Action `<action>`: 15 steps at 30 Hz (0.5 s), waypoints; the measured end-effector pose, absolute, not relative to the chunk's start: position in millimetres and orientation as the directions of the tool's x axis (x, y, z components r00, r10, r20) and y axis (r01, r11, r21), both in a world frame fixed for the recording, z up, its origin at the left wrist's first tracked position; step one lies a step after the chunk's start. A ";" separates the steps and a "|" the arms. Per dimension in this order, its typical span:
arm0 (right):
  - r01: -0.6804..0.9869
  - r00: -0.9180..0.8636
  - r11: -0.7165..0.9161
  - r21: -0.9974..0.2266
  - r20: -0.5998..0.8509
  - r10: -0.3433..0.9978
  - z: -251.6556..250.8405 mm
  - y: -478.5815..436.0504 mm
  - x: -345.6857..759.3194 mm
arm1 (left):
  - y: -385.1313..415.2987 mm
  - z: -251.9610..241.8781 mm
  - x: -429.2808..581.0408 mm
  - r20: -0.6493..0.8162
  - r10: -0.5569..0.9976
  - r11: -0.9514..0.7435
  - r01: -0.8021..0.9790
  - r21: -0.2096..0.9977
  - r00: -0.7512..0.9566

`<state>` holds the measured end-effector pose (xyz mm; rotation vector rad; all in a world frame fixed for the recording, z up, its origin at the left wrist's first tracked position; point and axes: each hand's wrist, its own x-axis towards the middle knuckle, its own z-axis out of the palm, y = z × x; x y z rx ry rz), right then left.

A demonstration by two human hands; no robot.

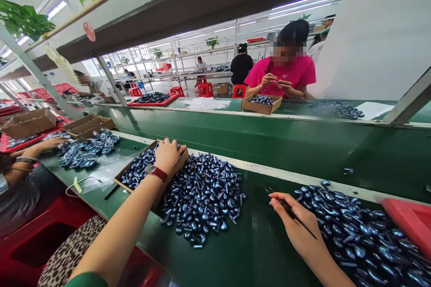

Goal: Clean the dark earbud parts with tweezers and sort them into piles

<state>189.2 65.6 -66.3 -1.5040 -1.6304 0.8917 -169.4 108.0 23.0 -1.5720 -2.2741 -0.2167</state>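
Observation:
My left hand (167,157) reaches over the far right corner of a shallow cardboard box (134,189) filled with shiny dark-blue earbud shells (139,169). Its fingers are bent and closed; the fingertips are hidden, so anything in them cannot be made out. Beside the box, a large heap of the same earbud shells (205,193) lies loose on the green bench (232,260). In my right hand (299,224) is a pair of dark tweezers (292,214), pinched between thumb and fingers, tips pointing left above the bench. Another heap of earbud shells (363,233) lies right of this hand.
A red tray (409,222) sits at the right edge. On the left lie bagged parts (87,150) near a co-worker's hand (54,143). A lower green strip (256,143) runs behind a pale bench edge. Across it, a person in pink (289,71) works beside a cardboard box (261,105).

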 end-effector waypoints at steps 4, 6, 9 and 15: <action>0.483 -0.042 0.074 -0.872 0.062 0.997 -66.9 64.8 189.3 | 96.3 6.2 -166.7 0.358 0.883 0.368 0.920 -0.131 -0.303; 0.480 -0.041 0.079 -0.874 0.067 0.997 -68.2 64.4 189.4 | 92.5 4.3 -168.6 0.348 0.889 0.362 0.922 -0.139 -0.297; 0.478 -0.044 0.085 -0.874 0.073 0.996 -69.1 64.4 189.5 | 94.9 5.7 -175.9 0.366 0.877 0.380 0.916 -0.130 -0.312; 0.487 -0.029 0.090 -0.869 0.087 0.996 -66.8 66.2 189.1 | 124.0 -1.0 -184.7 0.374 0.904 0.266 0.957 -0.119 -0.205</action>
